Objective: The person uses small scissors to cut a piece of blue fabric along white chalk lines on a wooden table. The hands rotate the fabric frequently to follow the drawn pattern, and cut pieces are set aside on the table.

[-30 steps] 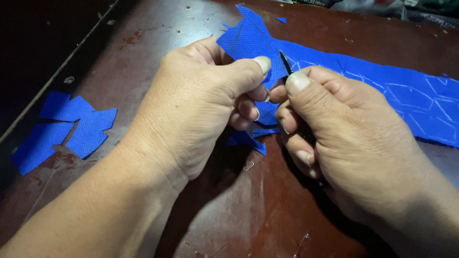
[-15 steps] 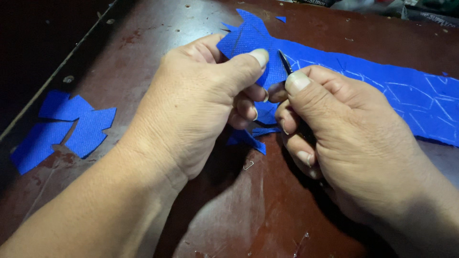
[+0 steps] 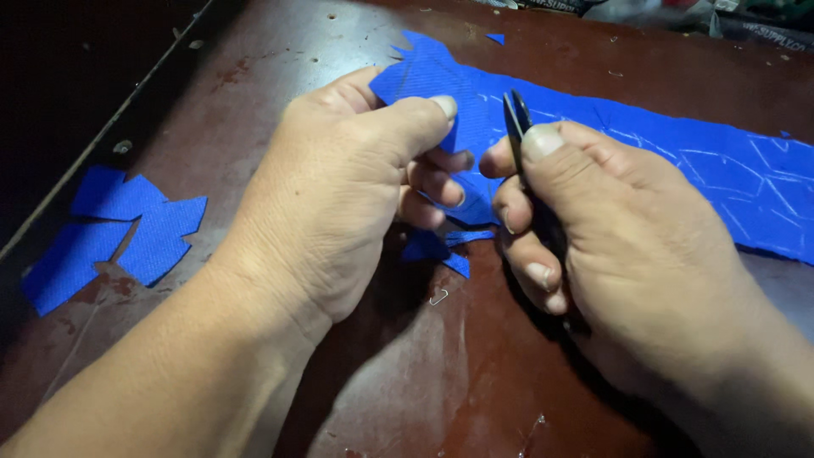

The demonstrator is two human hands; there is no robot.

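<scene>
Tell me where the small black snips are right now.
In the head view, the small black snips sit centre-right, held in the right hand, blades pointing up over the long blue fabric strip, beside the left hand thumb.

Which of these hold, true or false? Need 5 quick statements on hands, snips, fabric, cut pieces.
1. The left hand pinches the blue fabric strip. True.
2. The right hand is empty. False: it holds small black snips, blades pointing up.
3. Cut blue pieces lie on the table left of the hands. True.
4. The fabric strip is red. False: it is blue, with faint lines marked on it.
5. The table is white. False: it is dark reddish-brown and worn.
</scene>
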